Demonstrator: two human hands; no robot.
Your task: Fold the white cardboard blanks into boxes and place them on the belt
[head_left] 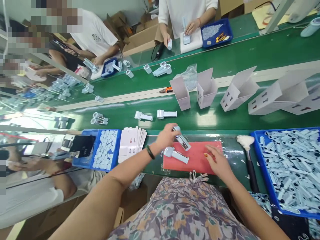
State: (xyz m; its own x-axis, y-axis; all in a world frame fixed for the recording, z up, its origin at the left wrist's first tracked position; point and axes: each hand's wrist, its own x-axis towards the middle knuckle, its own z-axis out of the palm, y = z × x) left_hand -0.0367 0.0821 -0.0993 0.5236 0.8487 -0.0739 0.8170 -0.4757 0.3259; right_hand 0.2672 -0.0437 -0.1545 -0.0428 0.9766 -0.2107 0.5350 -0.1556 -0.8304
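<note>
My left hand grips a pale-blue handheld device by its round head; its handle slants down to the right, with an opening showing dark parts inside. Just below it, a second pale-blue device lies on the red mat. Over the right part of the mat is my right hand, fingers apart and nothing in them. Two more pale-blue devices lie on the green conveyor belt beyond the mat.
At right are a rubber-headed mallet and a blue tray of pale-blue casings. Leftward lie flat cartons and a blue tray of small parts. Open white boxes and orange-handled pliers stand farther back. Co-workers sit opposite and at left.
</note>
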